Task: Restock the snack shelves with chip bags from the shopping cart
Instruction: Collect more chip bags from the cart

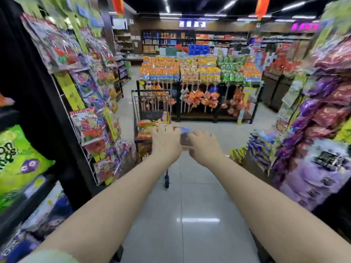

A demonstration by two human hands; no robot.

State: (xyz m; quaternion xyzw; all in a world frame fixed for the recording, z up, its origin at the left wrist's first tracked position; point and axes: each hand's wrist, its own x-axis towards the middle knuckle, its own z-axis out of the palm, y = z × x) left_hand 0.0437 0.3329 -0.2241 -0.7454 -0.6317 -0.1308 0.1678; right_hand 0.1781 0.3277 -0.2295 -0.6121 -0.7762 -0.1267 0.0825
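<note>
You are holding both arms out toward the cart (137, 103). Left hand (165, 142) and right hand (203, 147) are resting close together on a blurred dark object (184, 138); whether either is gripping it, I cannot tell. Chip bags (144, 134) are lying in the cart, just beside the left hand.
</note>
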